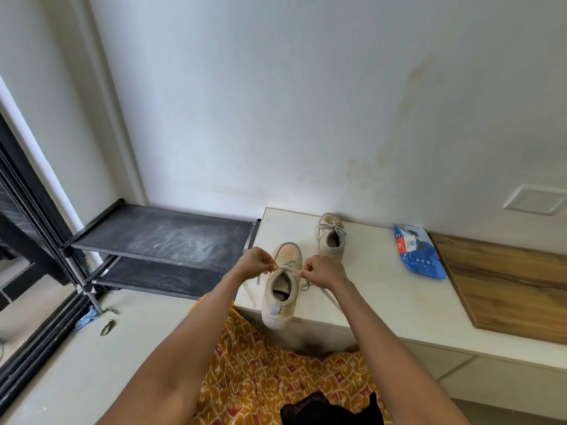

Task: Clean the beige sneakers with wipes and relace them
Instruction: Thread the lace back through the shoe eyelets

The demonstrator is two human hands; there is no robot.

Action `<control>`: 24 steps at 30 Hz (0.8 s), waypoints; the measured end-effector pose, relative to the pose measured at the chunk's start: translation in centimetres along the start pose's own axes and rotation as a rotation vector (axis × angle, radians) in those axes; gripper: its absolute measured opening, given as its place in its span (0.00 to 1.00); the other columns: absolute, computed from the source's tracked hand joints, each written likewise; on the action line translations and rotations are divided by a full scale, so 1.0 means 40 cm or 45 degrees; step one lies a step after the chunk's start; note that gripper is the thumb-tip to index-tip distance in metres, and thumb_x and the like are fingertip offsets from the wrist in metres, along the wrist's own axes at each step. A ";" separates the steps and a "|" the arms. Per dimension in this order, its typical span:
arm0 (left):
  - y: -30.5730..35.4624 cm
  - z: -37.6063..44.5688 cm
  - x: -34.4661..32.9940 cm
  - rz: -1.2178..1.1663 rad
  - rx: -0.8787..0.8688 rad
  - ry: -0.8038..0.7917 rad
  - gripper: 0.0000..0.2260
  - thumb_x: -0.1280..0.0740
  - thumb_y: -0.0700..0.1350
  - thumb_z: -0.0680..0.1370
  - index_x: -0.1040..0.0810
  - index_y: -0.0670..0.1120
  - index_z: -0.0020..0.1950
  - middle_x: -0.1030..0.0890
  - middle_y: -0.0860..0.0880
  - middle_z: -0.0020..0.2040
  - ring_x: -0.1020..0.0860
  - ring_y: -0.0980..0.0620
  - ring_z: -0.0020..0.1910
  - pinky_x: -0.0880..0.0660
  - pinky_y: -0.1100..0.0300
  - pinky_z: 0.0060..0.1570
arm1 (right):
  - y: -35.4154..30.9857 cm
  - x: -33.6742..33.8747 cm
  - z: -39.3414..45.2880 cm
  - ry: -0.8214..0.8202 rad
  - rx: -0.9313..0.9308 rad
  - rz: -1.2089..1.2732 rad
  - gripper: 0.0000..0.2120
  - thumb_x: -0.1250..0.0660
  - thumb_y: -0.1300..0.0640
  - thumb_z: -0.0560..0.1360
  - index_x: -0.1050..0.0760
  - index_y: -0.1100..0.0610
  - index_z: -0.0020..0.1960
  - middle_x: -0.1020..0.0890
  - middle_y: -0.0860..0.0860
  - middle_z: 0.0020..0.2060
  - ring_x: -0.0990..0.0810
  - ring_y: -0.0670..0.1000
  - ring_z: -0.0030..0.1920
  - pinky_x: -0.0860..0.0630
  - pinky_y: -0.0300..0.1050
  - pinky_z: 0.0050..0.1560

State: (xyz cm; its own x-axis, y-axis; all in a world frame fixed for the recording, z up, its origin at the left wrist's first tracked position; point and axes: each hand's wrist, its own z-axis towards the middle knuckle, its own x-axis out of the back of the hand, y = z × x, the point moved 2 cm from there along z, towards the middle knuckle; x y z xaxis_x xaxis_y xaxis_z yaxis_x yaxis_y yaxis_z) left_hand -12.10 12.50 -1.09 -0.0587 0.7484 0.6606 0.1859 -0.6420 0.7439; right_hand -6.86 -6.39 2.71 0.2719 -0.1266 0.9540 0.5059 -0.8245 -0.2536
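Observation:
Two beige sneakers stand on a cream low cabinet top (383,289). The near sneaker (283,289) has its heel over the front edge and its toe toward the wall. My left hand (254,262) pinches one end of its grey lace (287,267) at the left of the tongue. My right hand (322,271) pinches the other end at the right, and loose lace tails hang down on both sides. The far sneaker (331,237) sits by the wall with its lace tied. A blue wipes pack (418,256) lies to the right.
A black two-shelf shoe rack (159,237) stands left of the cabinet, dusty on top. A wooden board (506,283) covers the cabinet's right part. A dark sliding door frame (27,210) runs along the left. Blue scrap (87,317) lies on the floor.

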 end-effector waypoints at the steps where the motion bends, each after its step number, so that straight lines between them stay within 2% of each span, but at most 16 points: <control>1: 0.000 0.001 -0.001 0.026 0.005 0.020 0.06 0.28 0.44 0.73 0.17 0.42 0.47 0.18 0.49 0.37 0.21 0.56 0.36 0.23 0.63 0.43 | 0.001 0.000 0.000 0.014 0.012 -0.053 0.12 0.36 0.48 0.76 0.25 0.54 0.40 0.18 0.51 0.41 0.23 0.50 0.42 0.33 0.42 0.37; 4: -0.002 -0.001 -0.004 0.043 0.018 0.030 0.07 0.28 0.44 0.73 0.17 0.42 0.47 0.18 0.50 0.37 0.22 0.57 0.36 0.23 0.62 0.44 | -0.003 -0.008 0.000 0.066 0.078 -0.188 0.14 0.39 0.46 0.78 0.23 0.56 0.47 0.20 0.53 0.50 0.24 0.54 0.54 0.29 0.47 0.45; 6: -0.006 -0.002 -0.003 0.044 0.045 0.005 0.07 0.28 0.45 0.74 0.17 0.42 0.47 0.18 0.51 0.37 0.22 0.57 0.35 0.22 0.61 0.44 | -0.007 -0.018 -0.001 0.106 0.099 -0.266 0.15 0.40 0.47 0.79 0.24 0.58 0.54 0.22 0.54 0.55 0.25 0.56 0.58 0.27 0.50 0.50; 8: -0.005 0.001 -0.001 0.002 0.077 -0.067 0.07 0.29 0.44 0.74 0.18 0.40 0.48 0.19 0.51 0.37 0.22 0.57 0.34 0.22 0.63 0.43 | -0.007 -0.027 -0.005 0.149 0.073 -0.298 0.16 0.41 0.47 0.79 0.26 0.59 0.57 0.22 0.55 0.56 0.24 0.57 0.58 0.27 0.51 0.51; 12: 0.010 -0.003 0.008 -0.067 0.073 -0.187 0.06 0.31 0.43 0.76 0.20 0.40 0.47 0.20 0.49 0.38 0.21 0.56 0.35 0.23 0.67 0.38 | -0.013 -0.056 -0.007 0.133 -0.117 -0.184 0.19 0.39 0.44 0.78 0.26 0.59 0.55 0.19 0.56 0.52 0.21 0.58 0.54 0.28 0.48 0.46; 15: 0.017 -0.001 -0.002 -0.116 0.007 -0.191 0.07 0.31 0.44 0.76 0.20 0.42 0.50 0.19 0.48 0.40 0.20 0.52 0.38 0.20 0.60 0.45 | -0.016 -0.090 -0.005 0.057 -0.310 0.109 0.22 0.40 0.41 0.77 0.21 0.60 0.51 0.17 0.56 0.48 0.19 0.57 0.50 0.26 0.46 0.46; 18: 0.014 0.003 -0.011 -0.084 -0.004 -0.099 0.06 0.30 0.43 0.75 0.18 0.41 0.48 0.18 0.48 0.39 0.19 0.51 0.39 0.20 0.53 0.48 | -0.016 -0.125 -0.008 0.033 -0.350 0.415 0.21 0.41 0.43 0.78 0.22 0.61 0.48 0.17 0.56 0.45 0.19 0.57 0.47 0.25 0.46 0.45; 21: 0.020 0.007 -0.014 -0.052 0.009 -0.031 0.05 0.29 0.44 0.74 0.18 0.43 0.44 0.17 0.49 0.39 0.17 0.52 0.38 0.19 0.55 0.47 | -0.015 -0.127 -0.012 0.152 -0.336 0.792 0.14 0.38 0.47 0.76 0.25 0.57 0.39 0.20 0.53 0.37 0.22 0.53 0.41 0.29 0.46 0.41; 24: 0.032 0.003 -0.022 0.039 0.065 0.041 0.06 0.31 0.46 0.74 0.20 0.46 0.40 0.17 0.51 0.38 0.17 0.53 0.37 0.20 0.57 0.44 | -0.041 -0.124 -0.007 0.176 -0.390 1.197 0.14 0.35 0.48 0.75 0.26 0.54 0.33 0.23 0.51 0.31 0.25 0.51 0.37 0.27 0.49 0.41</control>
State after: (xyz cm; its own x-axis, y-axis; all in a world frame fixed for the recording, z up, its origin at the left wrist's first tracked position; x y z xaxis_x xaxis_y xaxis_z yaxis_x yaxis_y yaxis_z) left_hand -11.69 11.04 -0.72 -0.0834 0.7224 0.6864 0.2376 -0.6545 0.7177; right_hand -9.28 -4.57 -1.57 0.3457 -0.8480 0.4018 -0.1043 -0.4602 -0.8817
